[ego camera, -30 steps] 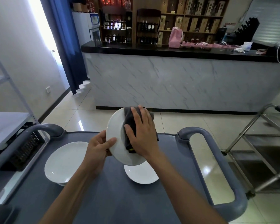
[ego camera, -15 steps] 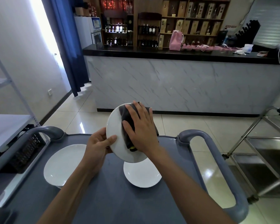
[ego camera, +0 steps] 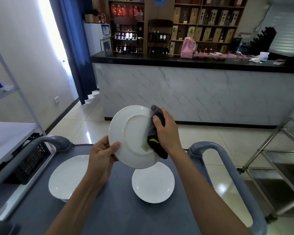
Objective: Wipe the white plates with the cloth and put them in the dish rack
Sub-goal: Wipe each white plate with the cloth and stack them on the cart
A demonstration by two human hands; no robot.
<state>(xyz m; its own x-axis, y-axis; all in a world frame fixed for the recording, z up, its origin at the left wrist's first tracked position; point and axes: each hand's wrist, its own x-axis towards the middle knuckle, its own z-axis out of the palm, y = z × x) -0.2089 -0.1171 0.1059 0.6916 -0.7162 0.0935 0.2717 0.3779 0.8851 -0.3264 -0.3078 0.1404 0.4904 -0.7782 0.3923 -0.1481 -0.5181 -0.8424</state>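
The left hand (ego camera: 101,154) pinches the tilted plate (ego camera: 134,136) by its lower rim, exposing its underside so the right hand (ego camera: 167,131), fingers curled around the cloth (ego camera: 154,134), can wipe its right edge.

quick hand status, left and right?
Left hand: gripping the raised white plate by its rim.
Right hand: holding the grey cloth against that plate.

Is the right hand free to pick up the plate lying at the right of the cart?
Probably not yet: the right hand grips the cloth against the held plate, which hangs above the right plate.
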